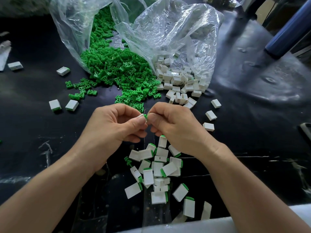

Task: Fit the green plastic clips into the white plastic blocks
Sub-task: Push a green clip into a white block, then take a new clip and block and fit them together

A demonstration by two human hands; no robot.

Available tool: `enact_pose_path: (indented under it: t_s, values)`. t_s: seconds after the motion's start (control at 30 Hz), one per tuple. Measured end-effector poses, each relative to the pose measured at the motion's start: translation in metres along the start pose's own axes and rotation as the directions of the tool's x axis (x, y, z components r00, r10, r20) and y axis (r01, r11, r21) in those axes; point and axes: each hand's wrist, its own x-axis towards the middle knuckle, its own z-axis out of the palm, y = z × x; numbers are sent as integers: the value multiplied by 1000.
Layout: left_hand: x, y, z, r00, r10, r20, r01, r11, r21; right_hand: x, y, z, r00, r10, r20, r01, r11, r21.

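**While Mating Clip and Block, Readying the Push**

While pinching a white block (141, 116) between thumb and forefinger of the left hand (116, 126), holding it against a green clip (145, 116) pinched in the curled fingers of the right hand (176, 126), above the middle of the worktop (33, 125). Judging insertion as under way, with the clip apparently not seated. Next, likely needing slot alignment and a straight squeeze, then dropping onto the finished pile (158, 170) near the front edge.
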Motion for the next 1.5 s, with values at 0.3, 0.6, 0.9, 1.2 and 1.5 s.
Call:
enact_pose_path:
  t_s: [0.3,0.6,0.9,1.2,1.5]
  values:
    - [-2,3,-6,984,140,107,-160,963,217,-3,-5,-6,989,-96,112,122,959,-255]
    - [1,-4,-8,980,143,139,-179,937,299,-4,-7,-4,979,-140,150,193,879,-436]
    - [1,1,-3,997,64,33,-63,998,-29,-4,-6,2,999,-31,-37,30,999,-27]
    - [-1,2,-6,990,87,109,-97,991,91,-4,-5,-4,996,-49,71,60,986,-159]
    - [-2,1,-9,978,132,159,-170,953,253,-6,-9,-3,969,-149,195,221,876,-428]
